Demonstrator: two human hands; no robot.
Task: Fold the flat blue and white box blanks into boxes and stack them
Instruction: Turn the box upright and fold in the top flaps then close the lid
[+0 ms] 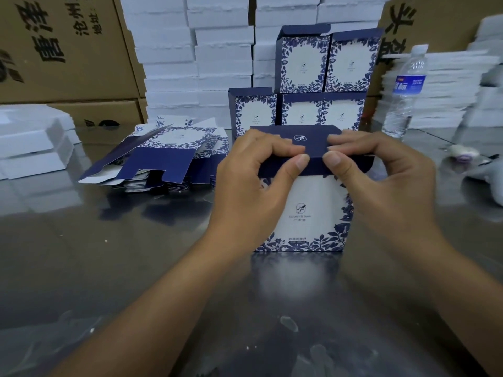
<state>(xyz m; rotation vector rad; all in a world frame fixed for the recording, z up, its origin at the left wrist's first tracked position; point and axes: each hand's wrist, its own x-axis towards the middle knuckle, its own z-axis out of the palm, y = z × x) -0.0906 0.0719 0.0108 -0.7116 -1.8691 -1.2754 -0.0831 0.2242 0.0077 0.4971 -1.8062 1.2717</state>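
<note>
Shiny metal table (109, 268); left hand (253, 186), right hand (381, 180) tight on box (307, 213); cartons (68, 50) behind.

Cannot read the small print on the front of the box (307, 219). Cannot see its upper corners behind the left hand (253, 186) and right hand (381, 186). Cannot identify the blurred pale thing (462, 155) at right. Cannot see whole cartons (62, 72), cropped top and left.

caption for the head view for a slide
The left hand and right hand pinch the navy lid of an upright box; flat blanks at left, folded boxes behind.
</note>
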